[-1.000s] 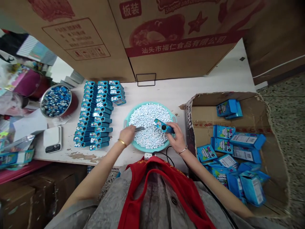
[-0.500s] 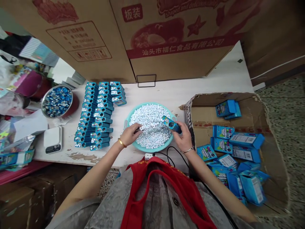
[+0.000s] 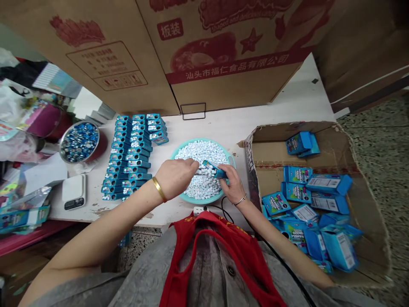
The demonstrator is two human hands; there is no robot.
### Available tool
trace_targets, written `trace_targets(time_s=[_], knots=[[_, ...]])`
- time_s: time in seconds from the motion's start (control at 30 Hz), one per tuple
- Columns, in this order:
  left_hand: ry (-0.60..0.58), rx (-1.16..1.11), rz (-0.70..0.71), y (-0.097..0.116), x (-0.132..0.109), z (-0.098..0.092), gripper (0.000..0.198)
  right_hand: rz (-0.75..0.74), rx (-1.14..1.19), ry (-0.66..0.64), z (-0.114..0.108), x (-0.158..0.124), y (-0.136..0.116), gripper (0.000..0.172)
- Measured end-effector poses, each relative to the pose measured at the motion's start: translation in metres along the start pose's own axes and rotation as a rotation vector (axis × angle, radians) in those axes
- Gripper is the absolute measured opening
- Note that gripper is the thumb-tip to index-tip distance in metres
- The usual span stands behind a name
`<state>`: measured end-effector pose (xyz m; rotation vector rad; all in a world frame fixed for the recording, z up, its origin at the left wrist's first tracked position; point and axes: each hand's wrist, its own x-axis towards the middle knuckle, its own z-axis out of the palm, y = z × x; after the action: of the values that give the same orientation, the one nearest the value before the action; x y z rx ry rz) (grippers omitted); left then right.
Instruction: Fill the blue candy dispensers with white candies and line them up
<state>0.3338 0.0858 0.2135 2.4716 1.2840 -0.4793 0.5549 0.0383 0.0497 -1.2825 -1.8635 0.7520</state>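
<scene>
A round turquoise basin (image 3: 174,154) full of small white candies (image 3: 201,150) stands on the table in front of me. My left hand (image 3: 177,178) is closed on the handle of a spoon, mostly hidden by my fingers, with candies heaped at its front end. Over the basin, my right hand (image 3: 232,183) grips a small blue candy box (image 3: 218,172), tilted with its top towards the left. The spoon's loaded end meets the box opening.
Rows of blue boxes (image 3: 137,156), several showing candies in their openings, stand at left. Beyond are a metal bowl of wrapped sweets (image 3: 79,143) and a white scale (image 3: 74,192). An open carton (image 3: 268,160) with blue boxes stands at right; large cartons (image 3: 223,91) stand behind.
My left hand has risen and moved right, bringing the candy-loaded spoon up to the box. My right hand has shifted left and tilted the box over the basin.
</scene>
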Motion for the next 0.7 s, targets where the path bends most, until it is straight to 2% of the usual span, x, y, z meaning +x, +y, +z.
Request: trace_targets(time_s=[0.2,0.27,0.33,0.43,0.53,0.6,0.7], knots=[[0.080,0.066,0.043,0.009,-0.002,-0.002,0.020,-0.010,0.001,-0.027,0.003,-0.002,0.000,0.047],[0.129,0.068,0.065,0.003,-0.006,0.005,0.020,-0.009,0.005,-0.033,0.004,-0.002,0.001,0.047],[0.170,0.051,0.024,-0.010,-0.012,0.020,0.020,-0.008,0.005,-0.026,0.004,-0.003,0.002,0.047],[0.129,-0.018,-0.166,-0.036,-0.019,0.064,0.021,0.005,0.003,-0.005,0.002,-0.002,0.004,0.046],[-0.046,-0.114,-0.329,-0.048,-0.011,0.124,0.019,0.032,0.005,0.024,-0.004,-0.002,0.007,0.044],[-0.100,-0.217,-0.378,-0.039,0.008,0.160,0.019,0.056,0.003,0.046,-0.007,-0.001,0.008,0.042],[-0.018,-0.393,-0.420,-0.009,0.048,0.194,0.023,0.106,0.001,0.078,-0.009,0.001,0.009,0.037]])
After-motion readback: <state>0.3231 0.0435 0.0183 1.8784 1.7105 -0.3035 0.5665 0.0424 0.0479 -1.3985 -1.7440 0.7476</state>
